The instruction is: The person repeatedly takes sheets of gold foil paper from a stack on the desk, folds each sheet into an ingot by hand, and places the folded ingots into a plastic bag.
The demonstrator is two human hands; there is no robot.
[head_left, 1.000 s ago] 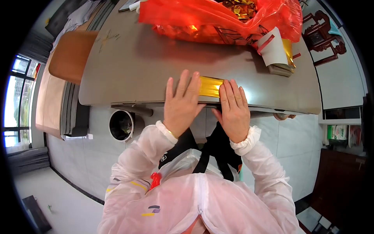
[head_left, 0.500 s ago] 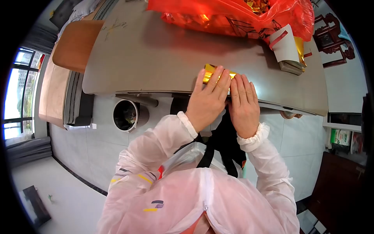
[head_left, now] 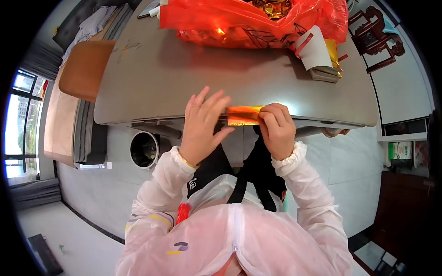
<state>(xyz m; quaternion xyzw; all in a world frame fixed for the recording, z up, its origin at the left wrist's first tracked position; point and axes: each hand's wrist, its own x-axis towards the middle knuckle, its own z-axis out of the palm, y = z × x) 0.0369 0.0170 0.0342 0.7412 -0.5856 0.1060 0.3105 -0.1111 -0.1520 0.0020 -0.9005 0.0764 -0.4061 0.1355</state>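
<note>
A shiny gold foil strip (head_left: 244,116) extends leftward from my right hand (head_left: 277,129), whose fingers pinch its right end at the front edge of the grey table (head_left: 184,69). Left of the strip, my left hand (head_left: 202,124) is open with its fingers spread, slightly blurred and holding nothing. A red plastic bag (head_left: 212,23) with gold foil inside lies on the far part of the table. Beside it, a white paper roll (head_left: 317,50) rests over a stack of paper (head_left: 324,74) at the right.
An orange-brown chair (head_left: 85,69) stands at the table's left side. Below the table's edge is a bin (head_left: 144,149) on the tiled floor. A carved wooden chair (head_left: 375,39) is at the upper right, and shelves with packages (head_left: 399,151) are at the right.
My hands have moved apart, the left one leftward. My right hand, flat before, has closed on the foil strip, which has come to the table's front edge.
</note>
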